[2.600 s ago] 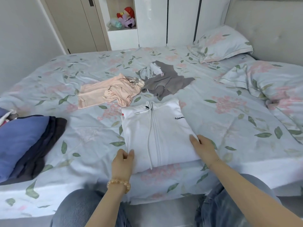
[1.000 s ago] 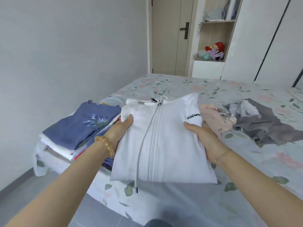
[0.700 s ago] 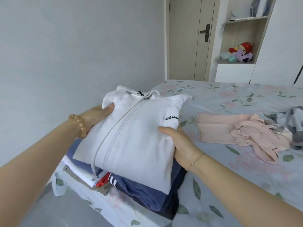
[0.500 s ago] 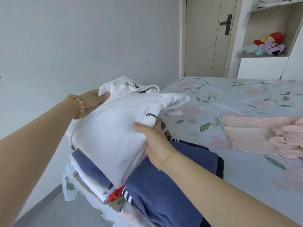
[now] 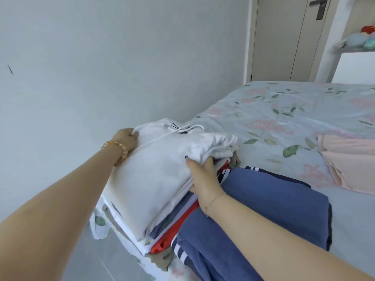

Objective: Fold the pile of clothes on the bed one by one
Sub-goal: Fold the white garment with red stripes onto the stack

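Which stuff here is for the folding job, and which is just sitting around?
For the job:
white hoodie, held by left hand and right hand
stack of folded clothes
blue folded clothes
pink garment

Just around:
plush toys
door

The folded white hoodie [image 5: 160,171] lies atop a stack of folded clothes [image 5: 162,238] at the bed [image 5: 284,110] corner, the left hand [image 5: 126,139] gripping its far edge, the right hand [image 5: 205,177] pinching its near side, a pink garment [image 5: 351,163] lying well apart.
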Motion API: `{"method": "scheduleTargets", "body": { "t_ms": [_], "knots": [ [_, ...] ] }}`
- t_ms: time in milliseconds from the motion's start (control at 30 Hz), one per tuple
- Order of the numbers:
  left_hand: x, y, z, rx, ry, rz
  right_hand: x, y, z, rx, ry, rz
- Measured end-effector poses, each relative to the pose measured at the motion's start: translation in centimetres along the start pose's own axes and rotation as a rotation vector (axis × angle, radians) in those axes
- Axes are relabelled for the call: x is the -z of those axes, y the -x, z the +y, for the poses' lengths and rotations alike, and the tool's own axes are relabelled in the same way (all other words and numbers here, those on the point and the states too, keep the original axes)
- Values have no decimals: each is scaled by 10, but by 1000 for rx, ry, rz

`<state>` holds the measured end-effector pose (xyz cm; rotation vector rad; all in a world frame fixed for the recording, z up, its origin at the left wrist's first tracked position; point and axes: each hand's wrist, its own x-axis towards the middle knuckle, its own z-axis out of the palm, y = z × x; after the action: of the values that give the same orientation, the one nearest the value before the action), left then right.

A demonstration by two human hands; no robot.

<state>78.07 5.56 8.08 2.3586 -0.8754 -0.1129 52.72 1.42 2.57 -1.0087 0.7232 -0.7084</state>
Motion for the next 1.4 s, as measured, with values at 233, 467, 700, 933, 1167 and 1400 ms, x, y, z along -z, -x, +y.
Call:
{"method": "scheduleTargets", "body": {
  "t_ms": [233, 467, 700, 933, 1167, 1400],
  "knots": [
    [15, 42, 31, -17, -214, -232, 16, 1, -15, -222, 76, -107],
    [-14, 159, 14, -311, -514, -165, 31, 39, -29, 620, 999, -114],
    [-37, 155, -6, -343, -611, -120, 31, 12, -11, 528, 1803, -431],
    [-12, 174, 43, -200, -609, -294, 78, 81, -63, 556, 1777, -339],
    [-52, 282, 178, -597, -379, -219, 204, 189, -112, 453, 1842, -125],
    [-118, 394, 289, -884, -438, -350, 347, 311, -151, 200, 1916, 124]
  ]
}}
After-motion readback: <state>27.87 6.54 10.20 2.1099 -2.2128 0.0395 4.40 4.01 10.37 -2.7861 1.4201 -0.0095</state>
